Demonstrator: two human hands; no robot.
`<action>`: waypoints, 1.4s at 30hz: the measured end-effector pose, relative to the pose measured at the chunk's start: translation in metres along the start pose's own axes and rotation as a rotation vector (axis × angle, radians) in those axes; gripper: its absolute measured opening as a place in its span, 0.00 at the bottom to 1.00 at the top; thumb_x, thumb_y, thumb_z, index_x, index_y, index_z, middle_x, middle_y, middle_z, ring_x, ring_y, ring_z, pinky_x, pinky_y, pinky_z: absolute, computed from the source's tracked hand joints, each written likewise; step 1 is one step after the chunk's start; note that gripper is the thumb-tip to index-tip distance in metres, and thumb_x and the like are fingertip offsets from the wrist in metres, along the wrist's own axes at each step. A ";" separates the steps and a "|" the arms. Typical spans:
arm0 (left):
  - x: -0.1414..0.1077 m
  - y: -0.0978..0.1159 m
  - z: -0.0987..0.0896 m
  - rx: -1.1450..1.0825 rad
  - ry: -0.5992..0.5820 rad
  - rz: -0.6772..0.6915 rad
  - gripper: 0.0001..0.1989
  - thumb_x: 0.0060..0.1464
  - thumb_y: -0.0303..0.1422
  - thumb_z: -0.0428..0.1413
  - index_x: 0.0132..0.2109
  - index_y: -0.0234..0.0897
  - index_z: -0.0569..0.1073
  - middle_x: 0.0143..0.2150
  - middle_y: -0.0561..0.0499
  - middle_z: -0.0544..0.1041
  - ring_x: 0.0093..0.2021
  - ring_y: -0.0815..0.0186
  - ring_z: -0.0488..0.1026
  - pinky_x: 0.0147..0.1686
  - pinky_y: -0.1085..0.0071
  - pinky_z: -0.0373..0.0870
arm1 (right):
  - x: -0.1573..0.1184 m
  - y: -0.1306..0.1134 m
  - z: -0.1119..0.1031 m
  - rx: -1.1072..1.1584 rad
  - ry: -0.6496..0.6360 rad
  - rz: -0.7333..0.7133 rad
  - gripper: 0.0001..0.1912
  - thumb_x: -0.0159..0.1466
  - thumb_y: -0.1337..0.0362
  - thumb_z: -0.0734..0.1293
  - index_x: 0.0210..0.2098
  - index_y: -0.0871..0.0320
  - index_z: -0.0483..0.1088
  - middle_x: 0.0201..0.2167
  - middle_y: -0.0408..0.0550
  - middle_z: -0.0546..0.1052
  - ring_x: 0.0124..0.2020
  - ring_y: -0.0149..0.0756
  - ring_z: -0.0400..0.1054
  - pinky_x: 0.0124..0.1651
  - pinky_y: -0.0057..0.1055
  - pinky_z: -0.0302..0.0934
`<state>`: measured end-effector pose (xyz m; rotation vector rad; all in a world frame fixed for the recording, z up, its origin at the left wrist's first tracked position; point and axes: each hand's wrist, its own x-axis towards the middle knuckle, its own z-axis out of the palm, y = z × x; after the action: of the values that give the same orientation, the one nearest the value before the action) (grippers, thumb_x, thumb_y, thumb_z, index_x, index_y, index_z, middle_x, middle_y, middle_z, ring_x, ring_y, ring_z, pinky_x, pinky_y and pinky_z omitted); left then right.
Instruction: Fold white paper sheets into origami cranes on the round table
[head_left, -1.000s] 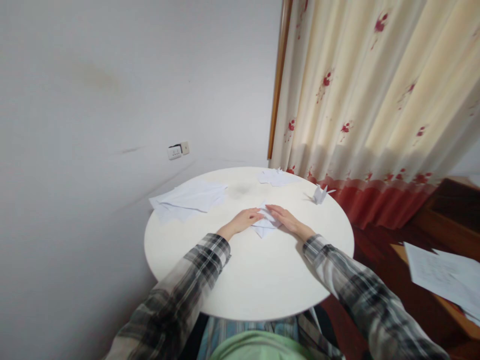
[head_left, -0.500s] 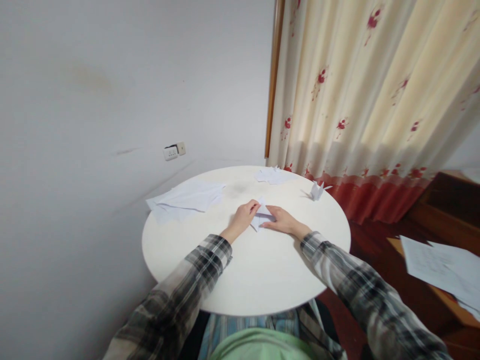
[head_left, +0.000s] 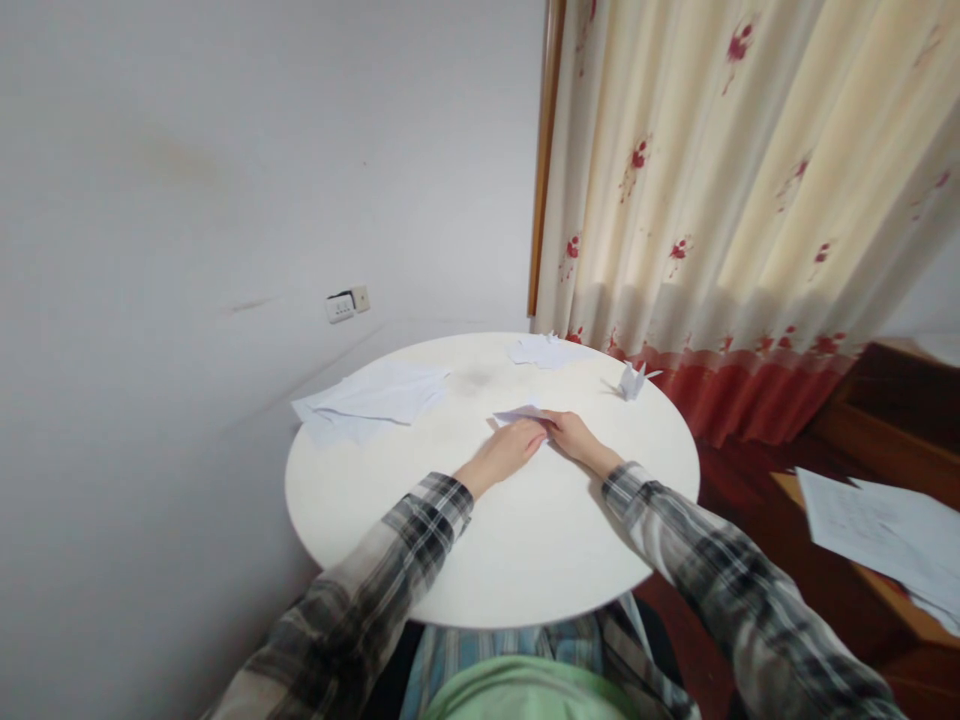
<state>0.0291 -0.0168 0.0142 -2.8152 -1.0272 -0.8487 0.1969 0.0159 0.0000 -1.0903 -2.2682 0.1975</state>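
Note:
A small piece of folded white paper (head_left: 519, 413) is between my two hands near the middle of the round white table. My left hand (head_left: 510, 449) lies along its near side, fingers closed and reaching toward my right hand, covering part of the paper. My right hand (head_left: 571, 434) grips the paper's right end between thumb and fingers. Farther right on the table stands a folded paper crane (head_left: 632, 381) with pointed tips.
The round white table (head_left: 480, 560) stands close to a white wall with a socket (head_left: 340, 308). Loose paper sheets (head_left: 382, 395) lie at its left, more paper (head_left: 546, 351) at the far edge. A patterned curtain (head_left: 697, 200) hangs behind. Printed sheets (head_left: 877, 530) rest lower right.
My left hand has moved right and nearer to me, below the paper's edge. The folded paper has turned, its point now facing left. My right hand has closed more around its end.

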 end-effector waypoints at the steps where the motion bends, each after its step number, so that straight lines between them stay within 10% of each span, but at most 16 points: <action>1: 0.000 -0.003 0.004 -0.010 -0.050 -0.036 0.14 0.58 0.30 0.41 0.45 0.33 0.69 0.46 0.45 0.73 0.47 0.65 0.68 0.50 0.68 0.62 | 0.000 -0.002 -0.001 -0.002 0.002 -0.020 0.17 0.61 0.71 0.54 0.45 0.56 0.68 0.42 0.46 0.75 0.42 0.33 0.68 0.46 0.28 0.59; 11: 0.011 -0.010 -0.003 0.075 -0.095 -0.228 0.16 0.56 0.35 0.43 0.48 0.38 0.69 0.50 0.47 0.72 0.51 0.62 0.67 0.53 0.65 0.59 | -0.001 -0.028 -0.014 -0.366 0.129 0.014 0.08 0.54 0.71 0.61 0.34 0.59 0.65 0.34 0.51 0.70 0.36 0.36 0.62 0.37 0.29 0.55; 30: 0.017 -0.011 0.012 0.215 -0.093 -0.142 0.17 0.53 0.26 0.42 0.48 0.25 0.67 0.49 0.37 0.70 0.53 0.56 0.64 0.54 0.61 0.56 | 0.001 -0.036 -0.015 -0.306 0.236 -0.010 0.06 0.54 0.71 0.58 0.32 0.59 0.62 0.30 0.48 0.68 0.32 0.34 0.59 0.35 0.28 0.52; 42: 0.015 -0.003 0.005 0.278 0.002 -0.329 0.14 0.52 0.33 0.46 0.40 0.29 0.71 0.41 0.38 0.73 0.47 0.53 0.66 0.49 0.58 0.60 | 0.003 -0.032 -0.017 -0.334 0.319 0.018 0.07 0.60 0.68 0.56 0.31 0.59 0.65 0.28 0.49 0.67 0.31 0.34 0.59 0.34 0.28 0.51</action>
<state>0.0391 -0.0041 0.0174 -2.4536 -1.5052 -0.6633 0.1844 -0.0049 0.0266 -1.2116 -2.0446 -0.3385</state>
